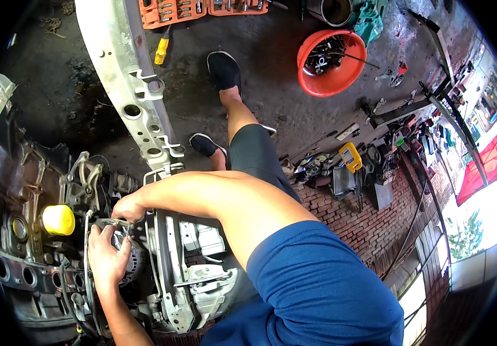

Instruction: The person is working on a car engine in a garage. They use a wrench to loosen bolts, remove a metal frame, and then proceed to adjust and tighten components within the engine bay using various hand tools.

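Note:
My left hand (107, 251) is curled over the top of a silver alternator (131, 262) in the engine bay at the lower left, its fingers on the metal. My right forearm crosses from the right, and my right hand (127, 207) is closed just behind the alternator's upper part, its fingertips hidden. A yellow cylindrical filter (58, 219) sits on the dark engine block (35, 184) left of my hands. A thin metal pipe runs beside my left hand. Silver frame parts (202, 288) lie just right of the alternator.
A long silver crossmember (116, 75) extends toward the top. On the stained floor (265, 52) are orange socket cases (170, 14), a yellow-handled tool (161, 51), a red basin (312, 81) of parts and a metal bucket (332, 11). Black metal stands (398, 112) and scattered tools lie rightward.

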Tool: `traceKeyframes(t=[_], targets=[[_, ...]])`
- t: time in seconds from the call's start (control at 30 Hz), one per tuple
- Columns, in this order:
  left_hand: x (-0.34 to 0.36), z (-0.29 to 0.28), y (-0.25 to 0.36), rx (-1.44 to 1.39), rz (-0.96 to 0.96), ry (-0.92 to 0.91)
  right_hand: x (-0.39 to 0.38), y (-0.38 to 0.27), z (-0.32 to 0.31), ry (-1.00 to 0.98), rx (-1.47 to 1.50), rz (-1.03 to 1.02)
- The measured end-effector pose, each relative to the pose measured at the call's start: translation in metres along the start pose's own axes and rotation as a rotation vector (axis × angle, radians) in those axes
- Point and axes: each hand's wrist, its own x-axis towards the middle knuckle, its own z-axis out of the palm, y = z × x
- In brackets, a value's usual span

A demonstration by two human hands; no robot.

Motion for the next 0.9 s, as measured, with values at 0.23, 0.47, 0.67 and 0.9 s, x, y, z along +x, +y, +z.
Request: traceKeyframes(t=[0.23, 0.47, 0.67, 0.9], targets=[[0.001, -0.004, 0.006, -0.019, -0.055, -0.034, -0.006, -0.005, -0.011, -0.147, 0.197, 0.077], [-0.005, 0.002, -0.009, 0.018, -0.028, 0.055, 0.002, -0.013, -0.015, -0.114, 0.223, 0.004], [0.003, 0.011, -0.022, -0.105, 0.063, 0.094, -0.012, -0.022, -0.022, -0.116, 0.239, 0.034], [-0.003, 0.008, -0.023, -0.092, -0.011, 0.043, -0.021, -0.043, -0.044, -0.227, 0.346, 0.216]])
